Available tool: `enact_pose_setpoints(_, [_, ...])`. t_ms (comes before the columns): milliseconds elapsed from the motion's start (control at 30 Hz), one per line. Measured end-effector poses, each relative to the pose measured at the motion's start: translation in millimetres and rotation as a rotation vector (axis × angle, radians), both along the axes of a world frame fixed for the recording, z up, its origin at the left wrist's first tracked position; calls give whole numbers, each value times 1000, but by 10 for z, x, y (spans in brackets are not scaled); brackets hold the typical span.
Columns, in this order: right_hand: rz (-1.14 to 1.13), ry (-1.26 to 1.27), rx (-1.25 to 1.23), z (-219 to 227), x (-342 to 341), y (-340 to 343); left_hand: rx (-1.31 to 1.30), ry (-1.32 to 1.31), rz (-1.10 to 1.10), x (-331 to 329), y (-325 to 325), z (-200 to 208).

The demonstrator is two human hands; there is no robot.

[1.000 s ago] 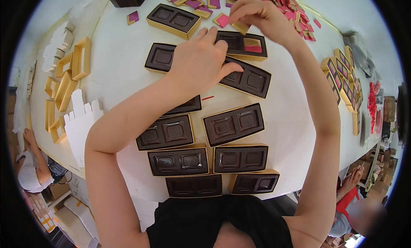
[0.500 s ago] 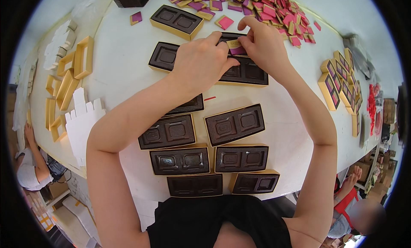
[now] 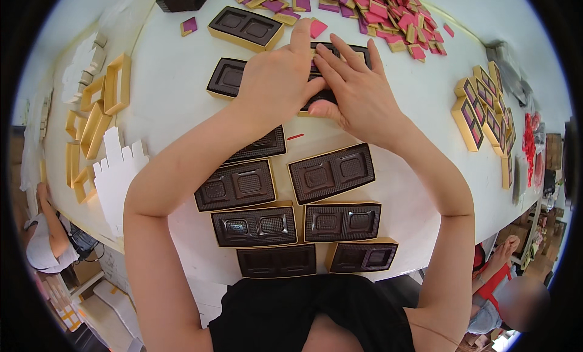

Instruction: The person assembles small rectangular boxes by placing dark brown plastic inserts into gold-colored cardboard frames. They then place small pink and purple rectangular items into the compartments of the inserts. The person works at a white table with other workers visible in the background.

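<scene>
Over a dark two-well tray in a gold-edged box (image 3: 364,53), my right hand (image 3: 358,91) lies with its fingers stretched out and spread. My left hand (image 3: 273,82) rests at the left side of that box, index finger extended and thumb apart; its other fingers are hidden. A sliver of a purple wrapped square (image 3: 314,61) shows under the fingertips. Part of another dark tray (image 3: 320,97) appears beneath my hands, mostly covered. Just left of my left hand is a box with a dark tray (image 3: 228,77), and beyond it stands a similar box (image 3: 246,25).
Pink, purple and gold wrapped squares (image 3: 388,15) are heaped at the back. Several dark-trayed boxes (image 3: 331,173) lie nearer me. Gold frames (image 3: 117,82) and white cut card (image 3: 121,176) are at left, filled gold boxes (image 3: 480,109) at right. Other people (image 3: 45,236) sit at both sides.
My right hand has gone from pinching at a purple-and-gold wrapped square to lying spread over the tray, lower and nearer my left hand. My left index finger has straightened.
</scene>
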State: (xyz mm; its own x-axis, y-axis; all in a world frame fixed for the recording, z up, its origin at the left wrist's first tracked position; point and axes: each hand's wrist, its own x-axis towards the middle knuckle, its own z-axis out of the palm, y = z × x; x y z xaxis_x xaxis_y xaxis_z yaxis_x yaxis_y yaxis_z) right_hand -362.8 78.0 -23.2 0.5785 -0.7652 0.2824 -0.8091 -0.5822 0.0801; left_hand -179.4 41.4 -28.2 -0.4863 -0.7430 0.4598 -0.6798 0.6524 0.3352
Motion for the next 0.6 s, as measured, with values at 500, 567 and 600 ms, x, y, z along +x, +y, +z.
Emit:
enact_pose_setpoints(500, [-581, -404, 100, -83, -1709, 595, -93, -28, -56, -31, -44, -50])
enact_pose_setpoints(567, [-696, -295, -23, 43, -1802, 445, -54, -55, -29, -49, -62, -43])
enact_pose_setpoints(600, [-486, -309, -276, 129, -1582, 254, -19, -84, 1, -54, -69, -43])
